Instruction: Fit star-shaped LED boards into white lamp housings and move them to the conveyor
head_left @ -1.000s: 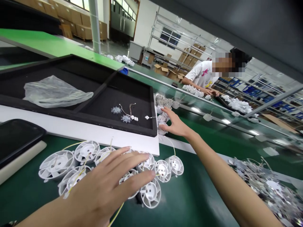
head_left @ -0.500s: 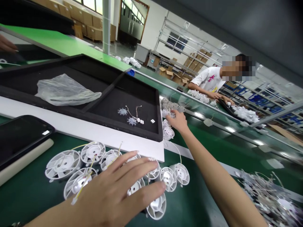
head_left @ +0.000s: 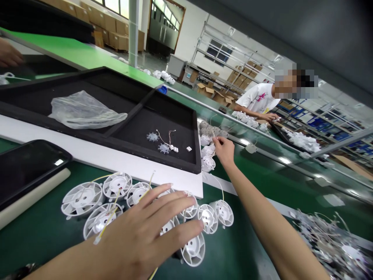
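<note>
My left hand (head_left: 145, 229) lies with spread fingers over a group of white plastic fan-shaped parts (head_left: 118, 186) with yellow wires, on a dark green belt (head_left: 247, 249). Several of these parts are partly hidden beneath it. My right hand (head_left: 223, 151) reaches across to a second cluster of white parts (head_left: 208, 151) on the far side of the white board (head_left: 116, 163). Its thumb and fingertips are pinched together beside that cluster, and I cannot tell whether a thin wire lies between them.
A black divided tray (head_left: 151, 151) holds a plastic bag (head_left: 86, 111) and two small star-shaped discs (head_left: 152, 136) with wires. A phone (head_left: 29, 171) lies at left, and a silver wired heap (head_left: 329, 245) at lower right. A co-worker (head_left: 258, 99) handles white parts beyond; another person's hand (head_left: 8, 56) shows at upper left.
My right hand has moved toward the far cluster and its fingers have drawn together. My left hand has stayed over the white parts, and the view has shifted slightly.
</note>
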{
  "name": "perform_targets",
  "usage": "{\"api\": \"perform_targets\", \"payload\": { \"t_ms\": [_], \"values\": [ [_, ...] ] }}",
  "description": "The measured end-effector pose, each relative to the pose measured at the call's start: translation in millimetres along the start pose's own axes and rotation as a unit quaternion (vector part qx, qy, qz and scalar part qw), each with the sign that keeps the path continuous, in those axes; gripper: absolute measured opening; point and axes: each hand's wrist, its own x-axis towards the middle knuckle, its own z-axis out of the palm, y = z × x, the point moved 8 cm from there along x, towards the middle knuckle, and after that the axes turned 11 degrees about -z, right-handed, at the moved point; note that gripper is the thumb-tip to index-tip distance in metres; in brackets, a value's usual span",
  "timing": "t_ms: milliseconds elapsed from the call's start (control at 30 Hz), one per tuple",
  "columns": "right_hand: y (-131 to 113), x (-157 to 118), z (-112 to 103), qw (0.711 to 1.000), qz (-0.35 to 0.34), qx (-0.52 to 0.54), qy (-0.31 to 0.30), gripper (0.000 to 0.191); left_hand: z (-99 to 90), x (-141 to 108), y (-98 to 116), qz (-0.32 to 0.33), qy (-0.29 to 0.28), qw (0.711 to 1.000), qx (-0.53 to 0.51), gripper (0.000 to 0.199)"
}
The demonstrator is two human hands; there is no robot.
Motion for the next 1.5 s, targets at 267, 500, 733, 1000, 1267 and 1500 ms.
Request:
{"api": "perform_targets", "payload": {
  "t_ms": [267, 500, 733, 1000, 1267, 1500],
  "values": [
    [4.5, -30.0, -82.0, 0.994, -0.013, 0.008, 0.107, 0.028, -4.3, 7.2, 7.2, 0.011, 0.006, 1.0, -0.01, 0.074],
    [-12.2, -123.1, -176.2, 0.98, -0.026, 0.012, 0.196, 0.033, -3.4, 10.4, 12.2, 0.02, 0.008, 1.0, -0.022, 0.072],
    [-29.6, -208.8, -229.7, 0.974, 0.006, 0.019, 0.226, 0.027, -2.1, 5.0, 8.5, 0.028, 0.019, 0.999, -0.04, 0.058],
    [-28.2, -235.7, -211.2, 0.988, 0.039, 0.065, 0.137, 0.026, 4.9, 0.0, 4.9, 0.039, 0.011, 0.998, -0.039, 0.048],
    [-2.8, -241.2, -175.8, 0.988, 0.048, 0.098, 0.113, 0.049, 8.8, 0.5, 2.2, 0.055, -0.005, 0.998, -0.029, 0.055],
    [-21.0, -253.0, -170.0, 0.998, -0.027, 0.03, 0.05, 0.031, 9.7, -1.4, 2.6, 0.086, -0.015, 0.996, -0.012, 0.057]
  ]
}}
